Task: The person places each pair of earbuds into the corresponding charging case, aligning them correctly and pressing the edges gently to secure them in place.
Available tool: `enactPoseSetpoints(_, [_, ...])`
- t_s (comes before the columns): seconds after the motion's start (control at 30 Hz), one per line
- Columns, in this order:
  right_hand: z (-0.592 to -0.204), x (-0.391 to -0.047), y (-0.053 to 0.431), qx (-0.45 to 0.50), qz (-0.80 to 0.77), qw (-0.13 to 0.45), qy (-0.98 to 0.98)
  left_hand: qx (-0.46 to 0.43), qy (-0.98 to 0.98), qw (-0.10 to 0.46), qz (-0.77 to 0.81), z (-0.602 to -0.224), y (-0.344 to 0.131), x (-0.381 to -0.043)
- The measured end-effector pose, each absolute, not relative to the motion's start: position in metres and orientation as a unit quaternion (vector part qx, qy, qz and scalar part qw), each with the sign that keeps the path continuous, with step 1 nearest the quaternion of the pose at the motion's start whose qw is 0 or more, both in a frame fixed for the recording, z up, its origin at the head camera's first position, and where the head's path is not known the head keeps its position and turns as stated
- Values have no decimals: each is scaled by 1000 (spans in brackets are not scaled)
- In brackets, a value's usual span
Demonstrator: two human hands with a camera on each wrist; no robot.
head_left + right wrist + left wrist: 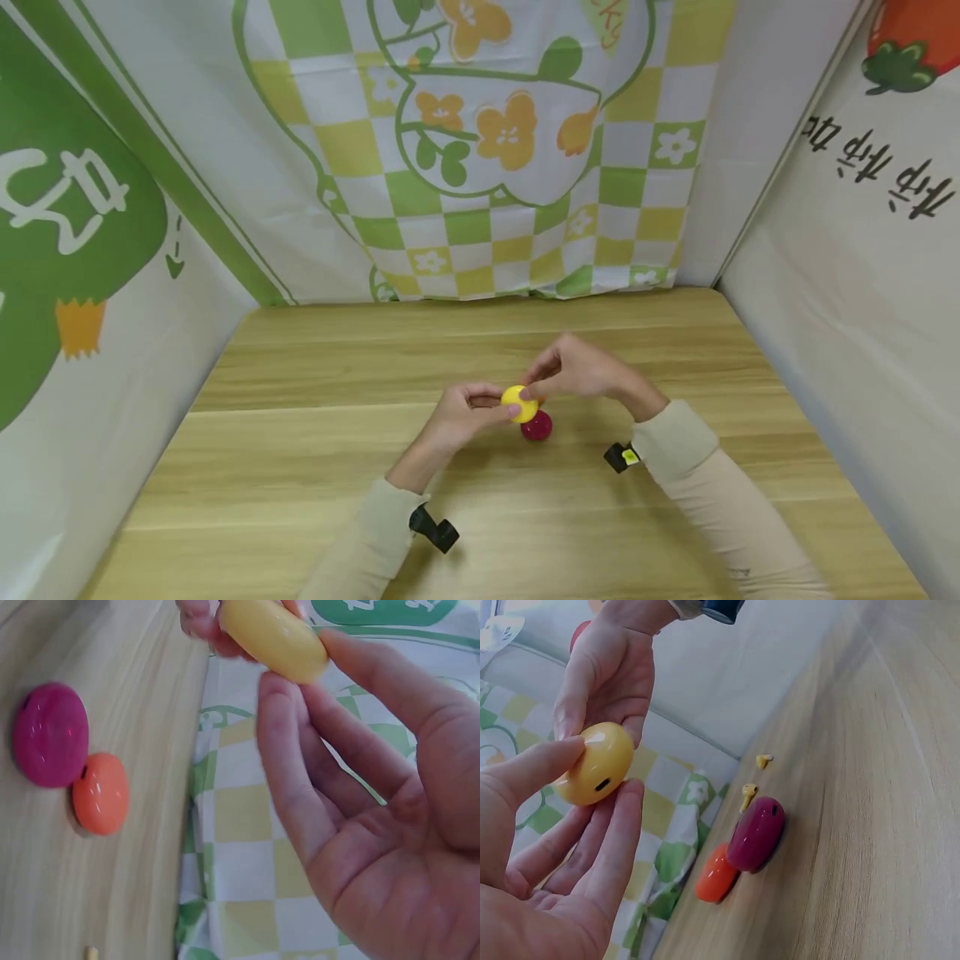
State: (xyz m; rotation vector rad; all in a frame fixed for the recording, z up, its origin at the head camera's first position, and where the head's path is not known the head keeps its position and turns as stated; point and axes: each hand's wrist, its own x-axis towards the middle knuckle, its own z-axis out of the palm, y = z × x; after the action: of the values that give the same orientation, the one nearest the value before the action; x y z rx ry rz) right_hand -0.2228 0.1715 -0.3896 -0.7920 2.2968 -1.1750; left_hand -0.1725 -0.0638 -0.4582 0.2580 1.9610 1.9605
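Glossy yellow, the rounded case sits between the two hands, raised off the wooden worktop. It lies at the fingertips of both: the left hand pinches it from one side with the thumb across its face, and the right hand pinches the opposite side between thumb and fingers. A small dark slot shows in the shell in the left wrist view.

Below the hands, a magenta case rests on the worktop, its upper left edge partly hidden by the yellow case in the head view. Just beside it lies an orange case; I cannot tell whether the two touch. Two small yellow pieces lie near them. Beige sleeves cover the forearms, and a green, yellow and white checked cloth hangs behind the worktop.
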Motion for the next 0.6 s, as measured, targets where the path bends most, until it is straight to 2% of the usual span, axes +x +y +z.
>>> enactPoseSetpoints(0.2, [-383,-223,178,-337,-390,234,824,121,698,168,686,-462,-61,-169])
enactPoseSetpoints(0.6, [-373,-228,185,-333,-384,277,815,154,670,146,712,-462,-54,-163])
